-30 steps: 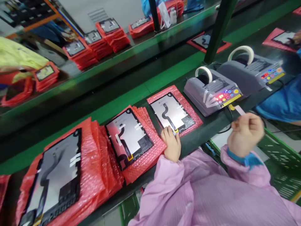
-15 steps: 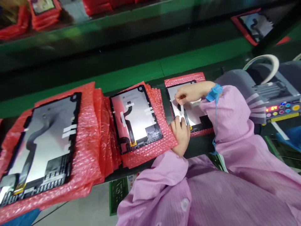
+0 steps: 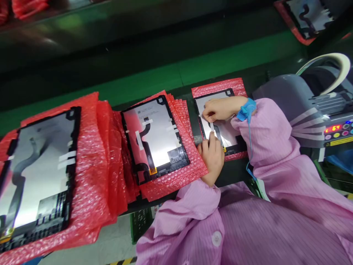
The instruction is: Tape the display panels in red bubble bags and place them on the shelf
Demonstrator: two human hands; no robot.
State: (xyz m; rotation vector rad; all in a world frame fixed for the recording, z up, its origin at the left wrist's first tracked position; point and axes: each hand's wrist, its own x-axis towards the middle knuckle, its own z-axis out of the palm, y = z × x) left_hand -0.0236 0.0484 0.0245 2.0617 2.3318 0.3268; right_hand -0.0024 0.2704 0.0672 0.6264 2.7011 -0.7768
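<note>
The right hand [image 3: 220,109] is seen in the head view reaching across the silver, black-framed panel [image 3: 229,134], its thumb and forefinger closed on the far end of a short white tape strip [image 3: 212,127]. By the left hand [image 3: 213,156], placed at the panel's near edge with fingers loosely spread and nothing gripped, the strip's near end is touched with the forefinger. The strip's long axis is pointed from the right fingertips towards the left hand, beside the dark, curved ribbon cable [image 3: 217,133]. The panel is supported on red bubble wrap [image 3: 217,84] on the dark green bench [image 3: 232,170].
</note>
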